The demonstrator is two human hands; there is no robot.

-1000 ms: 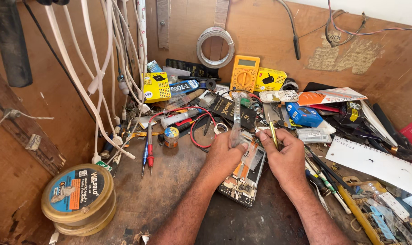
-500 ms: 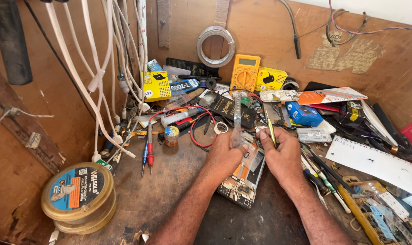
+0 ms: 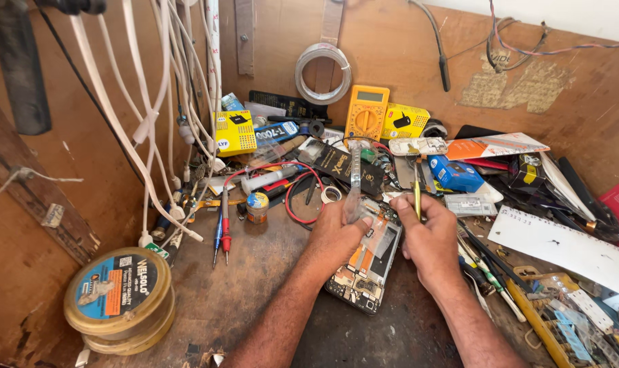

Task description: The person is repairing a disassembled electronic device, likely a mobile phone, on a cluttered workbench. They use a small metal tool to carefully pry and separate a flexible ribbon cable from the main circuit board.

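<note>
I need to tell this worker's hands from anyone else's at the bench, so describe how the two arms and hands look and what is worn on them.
Both forearms are bare up to the frame edge: no sleeves or gloves show. The left hand and the right hand show no ring, watch or wristband on the sides in view. Both forearms carry fine hair. No markings, tape or bandages can be seen on either.

Left hand [image 3: 337,235] has lifted the clear strip [image 3: 354,184] upright — little else.

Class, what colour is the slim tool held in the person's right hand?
Yellow: the slim tool in the right hand shows best in the head view.
</note>
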